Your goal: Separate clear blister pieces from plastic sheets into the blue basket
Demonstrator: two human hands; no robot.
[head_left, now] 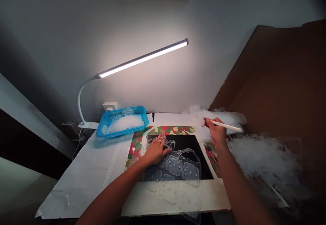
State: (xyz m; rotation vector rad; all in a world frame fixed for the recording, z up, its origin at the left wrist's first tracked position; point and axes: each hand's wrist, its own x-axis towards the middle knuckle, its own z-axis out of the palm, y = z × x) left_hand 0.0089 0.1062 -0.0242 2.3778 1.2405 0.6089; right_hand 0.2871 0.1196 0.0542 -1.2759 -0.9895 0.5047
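My left hand [157, 149] lies flat with fingers stretched out, pressing on a sheer netting piece [173, 165] with pale rounded patches and small white dots. The netting rests on a black sheet [207, 170], and part of it hangs over the front edge. Further right, my right hand [217, 133] is closed around a slim white stick-like tool [226, 126], whose tip I cannot make out. That hand is raised beside a heap of white tulle [229, 115] at the back.
A blue plastic basket [122, 135] at the back left holds white netting scraps. A lit lamp [142, 60] reaches over the table. More tulle [265, 157] lies at the right, before a brown cardboard panel [280, 82]. A camouflage-patterned board [132, 146] lies beneath the black sheet.
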